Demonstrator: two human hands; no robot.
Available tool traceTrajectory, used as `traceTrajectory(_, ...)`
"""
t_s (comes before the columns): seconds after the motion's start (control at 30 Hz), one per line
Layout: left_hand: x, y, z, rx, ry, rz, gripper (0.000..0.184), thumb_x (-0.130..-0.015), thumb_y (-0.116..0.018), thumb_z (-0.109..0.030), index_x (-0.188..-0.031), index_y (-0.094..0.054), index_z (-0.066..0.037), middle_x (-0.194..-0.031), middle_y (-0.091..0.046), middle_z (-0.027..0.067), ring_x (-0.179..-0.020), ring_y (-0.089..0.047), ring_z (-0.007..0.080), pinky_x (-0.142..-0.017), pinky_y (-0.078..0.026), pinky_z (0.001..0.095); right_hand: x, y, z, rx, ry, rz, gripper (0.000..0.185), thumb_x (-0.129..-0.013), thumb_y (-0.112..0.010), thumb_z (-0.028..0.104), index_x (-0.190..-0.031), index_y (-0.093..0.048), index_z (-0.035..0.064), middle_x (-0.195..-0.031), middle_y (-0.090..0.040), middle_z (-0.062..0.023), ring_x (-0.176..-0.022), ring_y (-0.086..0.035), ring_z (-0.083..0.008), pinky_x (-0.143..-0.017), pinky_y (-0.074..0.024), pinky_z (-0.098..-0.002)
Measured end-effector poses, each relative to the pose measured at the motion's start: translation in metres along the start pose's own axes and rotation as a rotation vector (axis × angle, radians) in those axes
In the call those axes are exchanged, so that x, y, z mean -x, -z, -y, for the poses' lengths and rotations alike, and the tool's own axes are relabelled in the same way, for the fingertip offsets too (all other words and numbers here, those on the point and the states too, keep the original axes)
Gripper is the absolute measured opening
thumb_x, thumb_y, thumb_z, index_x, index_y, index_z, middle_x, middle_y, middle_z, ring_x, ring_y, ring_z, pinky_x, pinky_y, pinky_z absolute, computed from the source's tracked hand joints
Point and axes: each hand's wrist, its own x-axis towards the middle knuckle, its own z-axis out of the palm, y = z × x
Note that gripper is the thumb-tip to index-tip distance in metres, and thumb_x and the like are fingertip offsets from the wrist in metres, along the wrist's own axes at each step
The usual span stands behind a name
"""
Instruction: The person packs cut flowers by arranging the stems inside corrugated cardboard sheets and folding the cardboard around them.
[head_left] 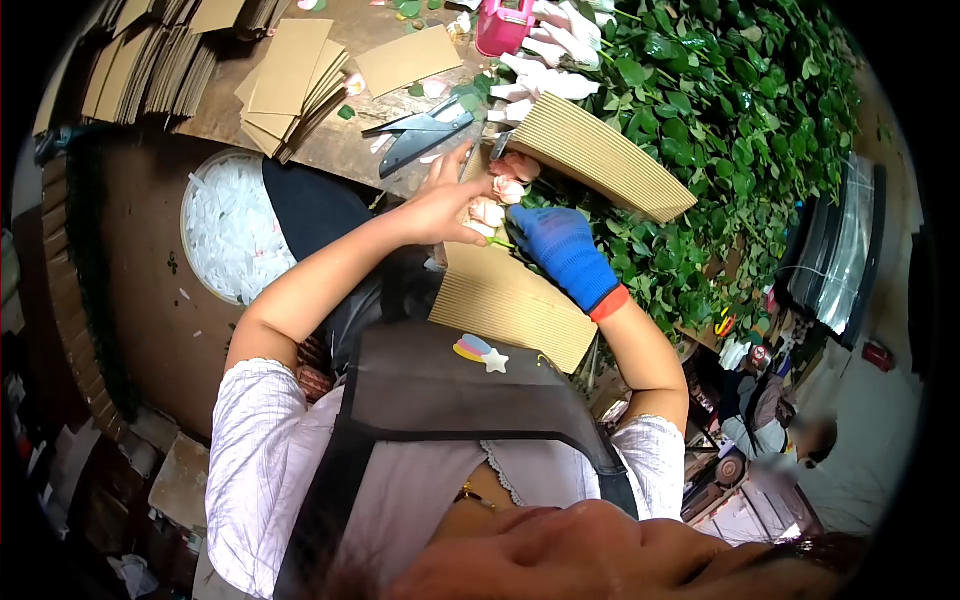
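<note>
Pale pink roses (487, 212) lie over a sheet of ribbed corrugated cardboard (515, 305), their heads close together. My bare left hand (445, 205) is around the left side of the blooms, thumb and fingers touching them, with the index finger stretched away. My right hand (555, 240), in a blue knit glove with an orange cuff, is curled at the right of the roses. A green stem runs from the lowest bloom toward the glove; the fingertips are partly hidden. Another ribbed cardboard piece (605, 155) rises curved above the glove. A dark grey stapler-like tool (425, 135) lies beyond my left fingers.
Flat cardboard pieces (290, 80) are stacked on the table, with taller stacks (150, 70) behind. A leafy heap (720, 120) fills the right side near white-wrapped bundles (545, 80) and a pink basket (503, 25). A tub of white scraps (235, 230) stands left. Another person (765, 425) is lower right.
</note>
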Motion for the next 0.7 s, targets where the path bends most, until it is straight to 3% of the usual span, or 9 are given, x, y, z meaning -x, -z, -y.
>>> traceTrajectory(0.1,-0.005,-0.007,0.006,0.051,0.012,-0.054,0.05,-0.069,-0.088,-0.043,-0.112,-0.074,-0.021,-0.16,-0.014,0.0331,-0.144,-0.018,0.0525,-0.117,-0.026,0.0544,-0.004,0.001,0.006,0.051,-0.025,0.072,0.019,-0.092,-0.057,0.023,-0.108,-0.059,0.0114,-0.088,-0.072,-0.0124,-0.074,-0.07,-0.0341,-0.061,-0.0529,-0.0493)
traceTrajectory(0.13,-0.008,-0.012,0.005,0.124,0.043,-0.151,0.038,-0.071,-0.086,-0.044,-0.099,-0.079,-0.02,-0.159,-0.021,0.0327,-0.144,-0.021,0.0515,-0.117,-0.026,0.0527,-0.004,-0.001,0.004,0.021,-0.006,0.012,0.019,-0.092,-0.058,0.027,-0.104,-0.062,0.0122,-0.084,-0.072,-0.013,-0.073,-0.069,-0.0342,-0.062,-0.0531,-0.0488)
traceTrajectory(0.27,-0.007,-0.013,-0.003,0.048,0.033,-0.205,0.031,-0.071,-0.084,-0.042,-0.095,-0.08,-0.023,-0.157,-0.026,0.033,-0.141,-0.026,0.0498,-0.117,-0.027,0.0505,0.017,0.028,-0.001,-0.092,-0.051,-0.026,0.026,-0.092,-0.06,0.038,-0.1,-0.063,0.0131,-0.077,-0.07,-0.0135,-0.072,-0.069,-0.0349,-0.063,-0.0525,-0.0482)
traceTrajectory(0.37,-0.008,-0.017,0.0,0.03,0.012,-0.182,0.044,-0.072,-0.086,-0.041,-0.109,-0.076,-0.018,-0.157,-0.023,0.0325,-0.142,-0.023,0.0518,-0.118,-0.024,0.0537,0.017,0.036,-0.002,-0.082,-0.275,-0.169,0.029,-0.094,-0.06,0.042,-0.108,-0.063,0.0158,-0.078,-0.07,-0.0132,-0.073,-0.069,-0.0352,-0.063,-0.0528,-0.0483)
traceTrajectory(0.5,-0.013,-0.016,-0.004,0.013,0.061,-0.199,0.065,-0.071,-0.083,-0.044,-0.126,-0.067,-0.015,-0.156,-0.023,0.0326,-0.141,-0.025,0.0509,-0.117,-0.026,0.0531,-0.013,-0.001,-0.004,0.056,-0.33,-0.068,0.031,-0.093,-0.062,0.043,-0.102,-0.062,0.0133,-0.08,-0.072,-0.0125,-0.078,-0.071,-0.0335,-0.066,-0.0546,-0.0464)
traceTrajectory(0.57,-0.011,-0.017,-0.003,-0.022,0.071,-0.176,0.073,-0.071,-0.083,-0.045,-0.133,-0.061,-0.013,-0.156,-0.022,0.0324,-0.141,-0.024,0.0511,-0.116,-0.026,0.0546,-0.013,-0.012,-0.006,0.052,-0.274,-0.131,0.026,-0.091,-0.062,0.037,-0.099,-0.064,0.0119,-0.079,-0.072,-0.0117,-0.076,-0.072,-0.0329,-0.065,-0.0553,-0.0452)
traceTrajectory(0.7,-0.012,-0.017,-0.002,-0.029,0.048,-0.173,0.069,-0.072,-0.083,-0.045,-0.13,-0.063,-0.015,-0.154,-0.023,0.0334,-0.141,-0.023,0.0518,-0.117,-0.025,0.0556,-0.016,0.008,0.012,0.109,-0.245,-0.043,0.016,-0.09,-0.061,0.023,-0.092,-0.07,0.0106,-0.082,-0.074,-0.0122,-0.074,-0.073,-0.0304,-0.06,-0.0534,-0.0437)
